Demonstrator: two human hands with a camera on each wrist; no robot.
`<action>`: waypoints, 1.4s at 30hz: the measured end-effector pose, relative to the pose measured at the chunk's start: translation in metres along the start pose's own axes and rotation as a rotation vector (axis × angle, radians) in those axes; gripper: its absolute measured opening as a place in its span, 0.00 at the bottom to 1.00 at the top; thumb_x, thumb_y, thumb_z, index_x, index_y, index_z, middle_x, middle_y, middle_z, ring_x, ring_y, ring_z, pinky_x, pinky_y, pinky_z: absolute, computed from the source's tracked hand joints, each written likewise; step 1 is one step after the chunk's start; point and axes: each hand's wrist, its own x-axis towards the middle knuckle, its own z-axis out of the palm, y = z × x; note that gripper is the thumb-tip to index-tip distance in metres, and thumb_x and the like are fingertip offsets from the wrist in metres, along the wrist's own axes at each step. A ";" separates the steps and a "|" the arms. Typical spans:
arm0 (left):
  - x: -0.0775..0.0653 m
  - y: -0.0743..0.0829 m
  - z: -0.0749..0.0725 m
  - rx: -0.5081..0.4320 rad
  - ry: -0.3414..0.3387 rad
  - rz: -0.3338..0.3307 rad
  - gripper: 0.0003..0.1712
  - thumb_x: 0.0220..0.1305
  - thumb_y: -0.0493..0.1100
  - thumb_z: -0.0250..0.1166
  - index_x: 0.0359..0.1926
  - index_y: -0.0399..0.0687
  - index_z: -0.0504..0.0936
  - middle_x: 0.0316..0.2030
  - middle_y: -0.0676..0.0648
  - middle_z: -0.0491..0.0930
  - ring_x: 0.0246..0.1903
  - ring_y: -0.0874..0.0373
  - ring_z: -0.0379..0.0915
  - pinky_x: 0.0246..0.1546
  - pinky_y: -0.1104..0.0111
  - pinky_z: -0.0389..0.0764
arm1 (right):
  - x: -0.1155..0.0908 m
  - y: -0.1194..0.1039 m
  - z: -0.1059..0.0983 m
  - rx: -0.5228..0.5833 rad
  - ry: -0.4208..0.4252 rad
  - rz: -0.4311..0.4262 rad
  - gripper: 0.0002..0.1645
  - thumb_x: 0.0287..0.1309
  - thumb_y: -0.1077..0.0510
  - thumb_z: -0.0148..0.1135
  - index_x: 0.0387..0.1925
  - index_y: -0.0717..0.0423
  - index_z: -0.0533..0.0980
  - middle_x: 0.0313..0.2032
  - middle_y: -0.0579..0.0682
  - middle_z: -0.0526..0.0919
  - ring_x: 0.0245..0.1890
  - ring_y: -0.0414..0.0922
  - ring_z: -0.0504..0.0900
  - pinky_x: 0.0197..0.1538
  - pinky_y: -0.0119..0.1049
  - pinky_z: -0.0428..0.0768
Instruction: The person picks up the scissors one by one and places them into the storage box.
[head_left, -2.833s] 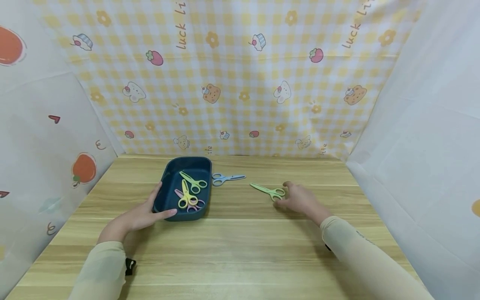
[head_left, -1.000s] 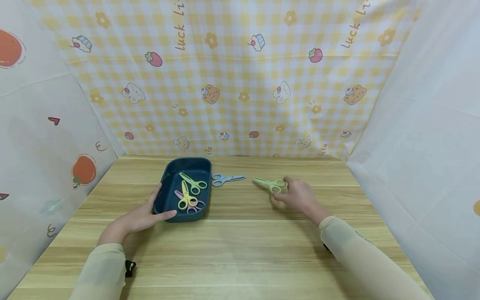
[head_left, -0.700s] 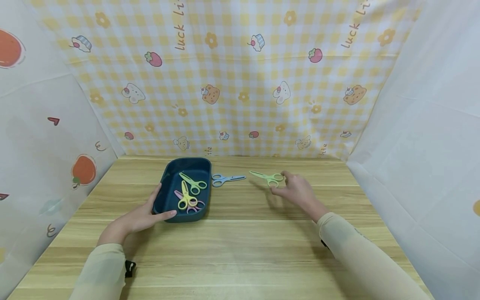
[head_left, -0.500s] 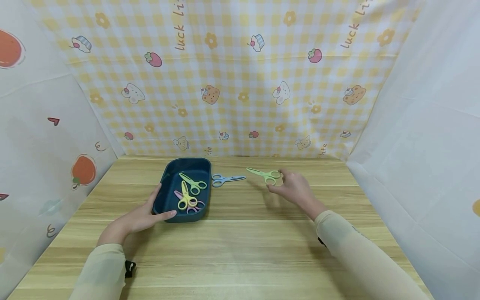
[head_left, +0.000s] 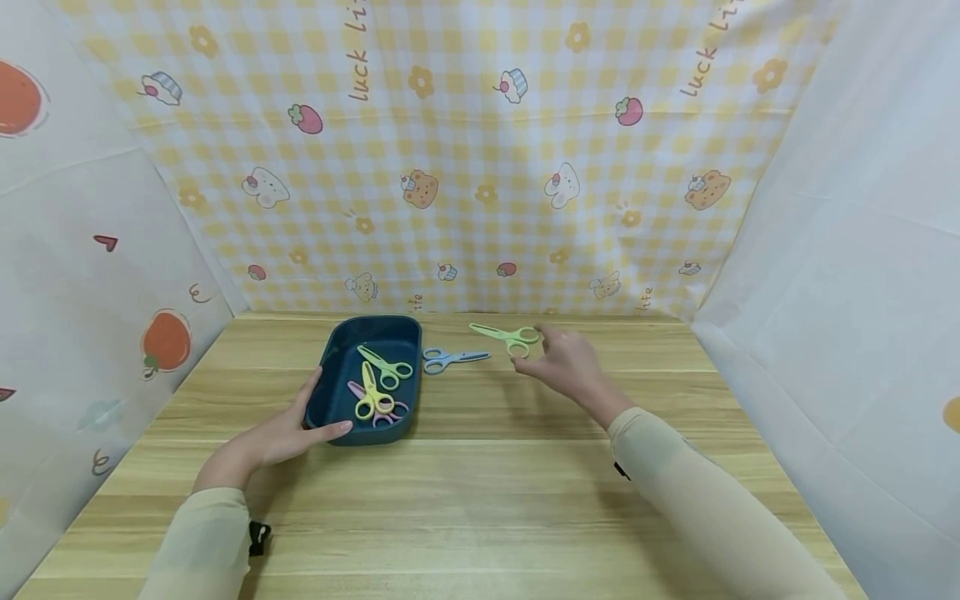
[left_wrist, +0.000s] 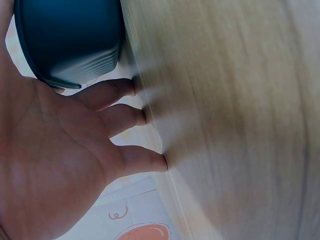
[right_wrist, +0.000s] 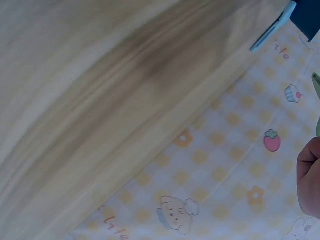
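In the head view, a pair of light green scissors (head_left: pixel 504 335) hangs over the back of the table, blades pointing left. My right hand (head_left: pixel 567 364) pinches its handle loops between thumb and fingers. My left hand (head_left: pixel 279 429) lies spread against the near-left corner of a dark blue tray (head_left: pixel 414 421), thumb along the front rim. The left wrist view shows its other fingers straight, tips down at the tabletop. Inside the tray are green scissors (head_left: pixel 388 367), yellow scissors (head_left: pixel 369 392) and pink scissors (head_left: pixel 401 410), partly under the yellow pair. Blue scissors (head_left: pixel 453 358) lie just right of the tray.
The wooden table (head_left: pixel 465 517) ends at the back against a yellow checked cloth (head_left: pixel 480 242). White cloths stand at the left (head_left: pixel 67 192) and right (head_left: pixel 847 250) sides.
My right hand has lifted the light green scissors and carried them left and toward the back. The left hand and the tray have stayed in place.
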 end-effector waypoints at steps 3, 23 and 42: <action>-0.001 0.000 -0.001 -0.002 0.000 -0.003 0.71 0.70 0.76 0.60 0.83 0.60 0.14 0.80 0.17 0.39 0.75 0.13 0.48 0.67 0.23 0.64 | 0.008 -0.016 0.000 0.027 0.006 -0.042 0.41 0.59 0.42 0.75 0.63 0.68 0.79 0.13 0.39 0.60 0.14 0.35 0.51 0.19 0.28 0.52; -0.002 0.000 -0.001 -0.007 -0.008 -0.005 0.71 0.69 0.76 0.60 0.83 0.61 0.14 0.81 0.17 0.38 0.76 0.12 0.47 0.67 0.22 0.64 | 0.060 -0.105 0.019 -0.054 -0.041 -0.186 0.38 0.59 0.37 0.74 0.59 0.61 0.81 0.16 0.42 0.70 0.18 0.39 0.68 0.21 0.30 0.65; -0.001 0.000 -0.001 0.007 -0.009 -0.010 0.71 0.69 0.77 0.59 0.83 0.60 0.14 0.80 0.17 0.40 0.75 0.13 0.50 0.66 0.23 0.65 | 0.106 -0.152 0.085 -0.236 -0.307 -0.291 0.31 0.60 0.32 0.70 0.48 0.53 0.82 0.32 0.43 0.84 0.29 0.39 0.81 0.30 0.31 0.79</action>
